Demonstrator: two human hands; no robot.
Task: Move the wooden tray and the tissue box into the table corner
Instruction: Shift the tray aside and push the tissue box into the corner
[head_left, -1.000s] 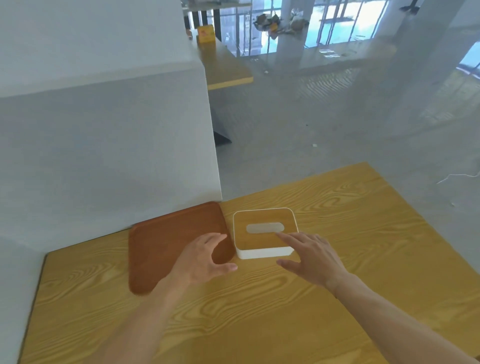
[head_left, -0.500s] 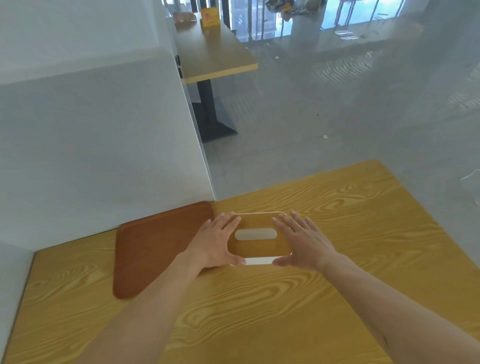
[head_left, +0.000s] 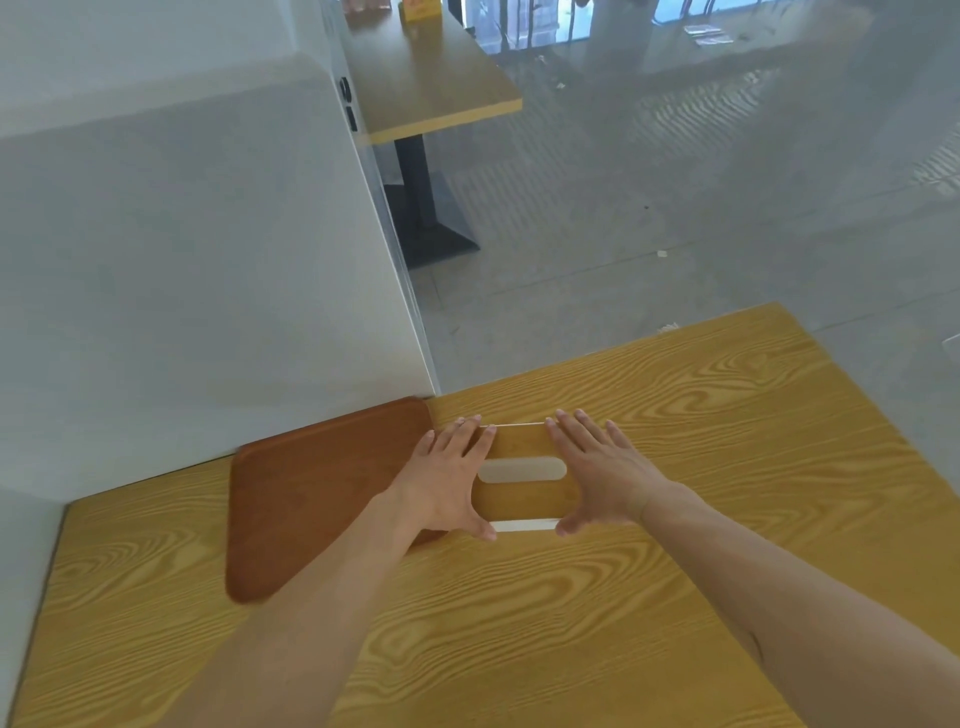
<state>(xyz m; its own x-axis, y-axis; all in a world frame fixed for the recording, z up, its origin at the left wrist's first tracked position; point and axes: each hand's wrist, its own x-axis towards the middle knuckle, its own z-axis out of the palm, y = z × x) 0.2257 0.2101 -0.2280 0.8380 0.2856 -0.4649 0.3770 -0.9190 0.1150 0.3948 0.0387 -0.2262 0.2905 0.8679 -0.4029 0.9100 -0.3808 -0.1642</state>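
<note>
Surroundings: yellow wood-grain counter butts against a white partition wall on the left and far-left sides. Beyond the wall end, a second wood-topped table on a black pedestal stands on the grey floor, well apart. A small yellow item sits at its far end, too cropped to identify.

Flat reddish-brown wooden tray with rounded corners lies on the counter, far edge against the wall, near the wall corner. Its right near portion is hidden under the left forearm.

White square tissue box with a wooden lid and pale oval slot sits just beside the tray's right edge; whether they touch cannot be told. Both box sides are covered by the hands; only the lid centre and a white front strip show.

Left hand: fingers spread, palm on the box's left side, thumb at its front edge. Right hand: same, mirrored on the right side. The box is clasped between them.
</note>
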